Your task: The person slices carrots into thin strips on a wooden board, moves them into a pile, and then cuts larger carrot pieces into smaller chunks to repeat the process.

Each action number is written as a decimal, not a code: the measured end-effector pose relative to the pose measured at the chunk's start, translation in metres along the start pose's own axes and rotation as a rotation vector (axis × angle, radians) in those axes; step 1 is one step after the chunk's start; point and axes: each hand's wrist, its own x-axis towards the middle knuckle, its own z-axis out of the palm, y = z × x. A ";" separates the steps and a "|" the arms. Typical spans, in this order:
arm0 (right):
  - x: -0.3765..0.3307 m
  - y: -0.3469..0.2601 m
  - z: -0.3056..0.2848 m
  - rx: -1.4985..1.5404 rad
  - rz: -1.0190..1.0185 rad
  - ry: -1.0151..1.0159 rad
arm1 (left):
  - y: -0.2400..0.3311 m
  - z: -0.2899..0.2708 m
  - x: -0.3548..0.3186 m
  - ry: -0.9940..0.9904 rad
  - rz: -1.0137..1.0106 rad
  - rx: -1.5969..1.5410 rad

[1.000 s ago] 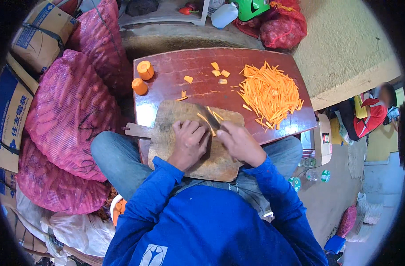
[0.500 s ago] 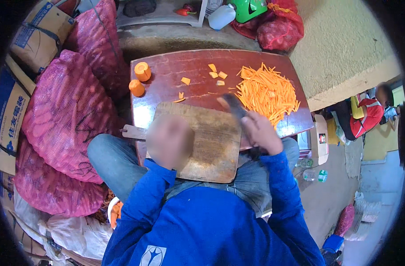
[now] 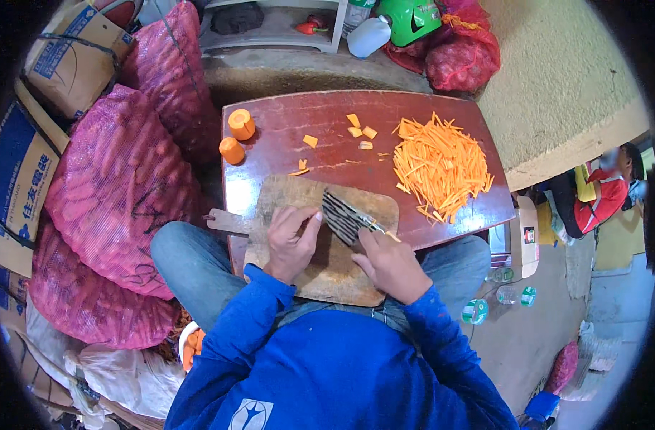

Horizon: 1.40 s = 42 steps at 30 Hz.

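Over the wooden cutting board (image 3: 273,193), my right hand (image 3: 393,266) is closed around a knife (image 3: 345,217) with a broad, dark-streaked blade. My left hand (image 3: 293,242) is just left of the blade, its fingers curled in and thumb and forefinger close to the blade's end. What those fingers hold, if anything, is hidden. To the right of the board, a heap of carrot strips (image 3: 442,168) lies on the dark red table (image 3: 291,115). Two cut carrot chunks (image 3: 241,125) stand at its far left, and several small carrot pieces (image 3: 354,132) are scattered beyond the board.
Pink mesh sacks (image 3: 119,193) of carrots crowd the left side, beside cardboard boxes (image 3: 76,61). A white container (image 3: 190,344) with carrots is by my left leg. Plastic bottles (image 3: 508,294) lie on the right-hand floor. Another person (image 3: 601,192) is farther right.
My right hand has brought the knife left, from beside the carrot strips to over the board. My left hand has moved slightly right, toward the blade. The whole view has shifted a little.
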 end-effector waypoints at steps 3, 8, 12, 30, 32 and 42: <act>-0.005 -0.002 0.003 0.014 -0.010 0.042 | 0.002 -0.001 0.003 0.025 -0.198 -0.106; -0.011 0.001 0.016 0.042 -0.056 0.118 | -0.005 -0.002 0.001 -0.021 -0.262 -0.133; -0.010 0.002 0.020 0.059 -0.010 0.116 | -0.005 0.004 0.002 -0.035 -0.412 -0.222; -0.011 0.022 0.025 0.172 -0.094 0.228 | -0.079 0.028 0.140 -0.611 -0.124 0.508; -0.011 0.022 0.025 0.189 -0.101 0.232 | -0.087 0.037 0.138 -0.550 -0.072 0.442; -0.014 0.026 0.030 0.215 -0.111 0.223 | -0.097 0.040 0.157 -0.467 -0.078 0.661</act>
